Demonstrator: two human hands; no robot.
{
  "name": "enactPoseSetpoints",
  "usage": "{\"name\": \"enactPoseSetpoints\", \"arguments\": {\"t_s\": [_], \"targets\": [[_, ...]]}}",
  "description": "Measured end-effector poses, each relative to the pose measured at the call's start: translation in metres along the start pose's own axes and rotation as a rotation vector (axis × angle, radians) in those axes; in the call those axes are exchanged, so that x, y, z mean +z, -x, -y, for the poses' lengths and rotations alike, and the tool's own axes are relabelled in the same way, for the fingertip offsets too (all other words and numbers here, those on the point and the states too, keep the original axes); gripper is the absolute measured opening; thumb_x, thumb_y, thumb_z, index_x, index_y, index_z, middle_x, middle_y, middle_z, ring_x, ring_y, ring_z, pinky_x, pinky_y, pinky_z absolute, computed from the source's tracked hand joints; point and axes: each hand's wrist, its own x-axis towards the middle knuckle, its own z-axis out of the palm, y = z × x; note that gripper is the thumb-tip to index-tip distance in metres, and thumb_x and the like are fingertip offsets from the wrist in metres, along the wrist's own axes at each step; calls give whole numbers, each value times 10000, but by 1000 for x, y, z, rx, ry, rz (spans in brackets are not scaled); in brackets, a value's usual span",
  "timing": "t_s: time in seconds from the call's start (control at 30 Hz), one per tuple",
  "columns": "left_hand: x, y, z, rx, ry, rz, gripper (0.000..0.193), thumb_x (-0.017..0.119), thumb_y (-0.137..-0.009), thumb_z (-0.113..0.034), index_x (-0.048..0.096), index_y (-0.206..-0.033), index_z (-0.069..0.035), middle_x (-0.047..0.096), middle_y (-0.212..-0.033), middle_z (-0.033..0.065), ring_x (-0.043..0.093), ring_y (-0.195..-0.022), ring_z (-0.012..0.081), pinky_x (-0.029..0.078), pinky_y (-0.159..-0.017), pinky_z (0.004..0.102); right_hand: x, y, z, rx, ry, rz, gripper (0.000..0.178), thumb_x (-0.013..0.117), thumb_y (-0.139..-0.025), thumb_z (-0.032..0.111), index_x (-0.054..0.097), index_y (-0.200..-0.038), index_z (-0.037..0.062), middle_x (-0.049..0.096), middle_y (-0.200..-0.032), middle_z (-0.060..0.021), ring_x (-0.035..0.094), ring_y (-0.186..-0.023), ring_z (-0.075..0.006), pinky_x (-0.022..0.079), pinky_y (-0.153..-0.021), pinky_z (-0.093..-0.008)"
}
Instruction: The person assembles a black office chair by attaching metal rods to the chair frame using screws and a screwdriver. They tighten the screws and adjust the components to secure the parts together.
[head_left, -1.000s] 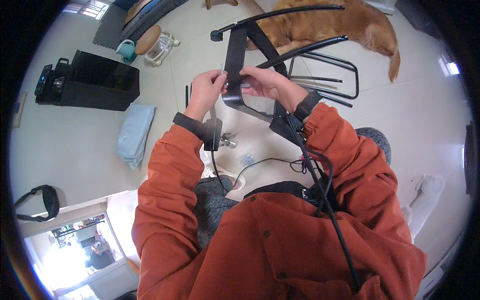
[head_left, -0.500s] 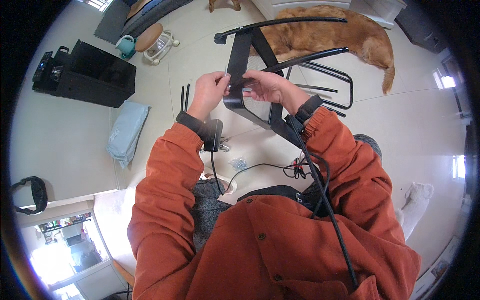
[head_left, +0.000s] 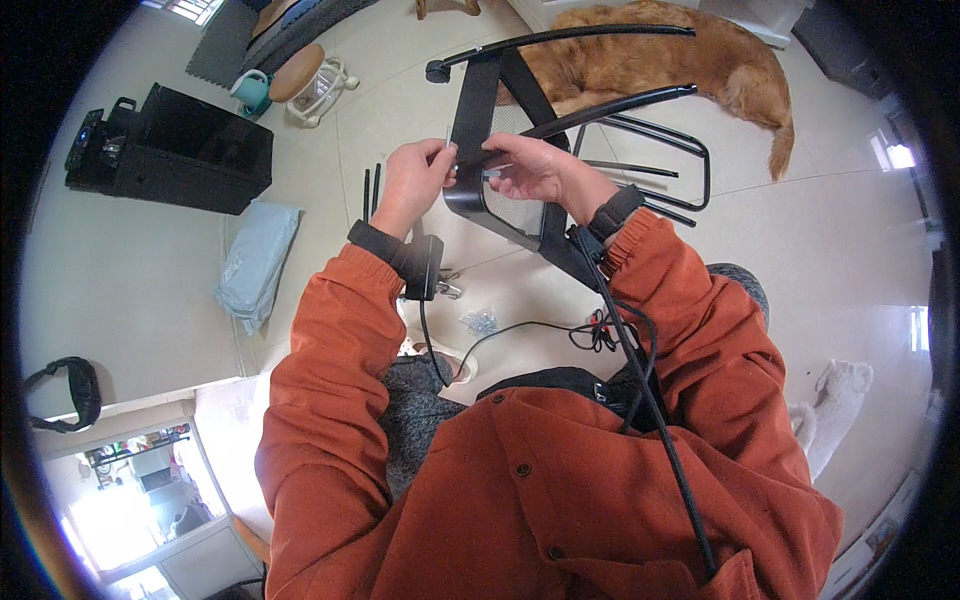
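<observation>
Both my hands are at the near left corner of a black metal frame with mesh inside and long tubular legs. My left hand is closed, pinching a thin silver metal rod that stands up past the fingertips at the frame's outer side. My right hand is closed too, on the inner side of the same corner. Between its fingers shows a small silver metal piece, whose kind I cannot make out. The fingers partly hide the spot where the metal parts meet the frame.
A brown dog lies behind the frame, next to its legs. Below it are a U-shaped black tube, a clear bag of small hardware and a black cable. At left stand a black cabinet-like box and a grey-blue package.
The frame has shifted very slightly to the left and up, its legs rising a little. Both hands have moved slightly with it and keep their grips.
</observation>
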Motion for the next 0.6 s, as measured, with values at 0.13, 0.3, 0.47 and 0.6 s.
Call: {"name": "enactPoseSetpoints", "arguments": {"t_s": [0.13, 0.3, 0.47, 0.6], "targets": [[-2, 0, 0, 6, -47, 19, 254, 531, -856, -191, 619, -770, 32, 595, -591, 63, 583, -516, 116, 452, -506, 248, 3, 4, 0, -15, -5, -10, 245, 581, -818, 266, 545, -893, 36, 510, -864, -35, 459, -602, -90, 368, -438, -153], [-3, -1, -3, 25, -45, 21, 246, 532, -855, -185, 623, -783, 32, 590, -580, 61, 582, -513, 118, 450, -506, 248, 4, 7, 4, 15, 49, 13, 274, 540, -834, 295, 529, -884, 27, 495, -852, -41, 415, -578, -71, 302, -405, -154], [-3, 0, -8, 1, -60, 15, 235, 536, -855, -178, 631, -815, 33, 591, -584, 62, 581, -513, 112, 450, -498, 249, 6, 9, 7, -2, 122, -6, 310, 524, -832, 328, 517, -906, 27, 505, -850, -71, 396, -552, -62, 283, -390, -152], [-3, 0, -9, -13, -38, 5, 229, 539, -855, -171, 632, -824, 36, 596, -597, 62, 583, -516, 110, 458, -497, 243, 6, 9, 9, 82, 95, 29, 368, 502, -834, 373, 489, -921, 16, 507, -817, -99, 371, -511, -52, 271, -376, -149]]}}
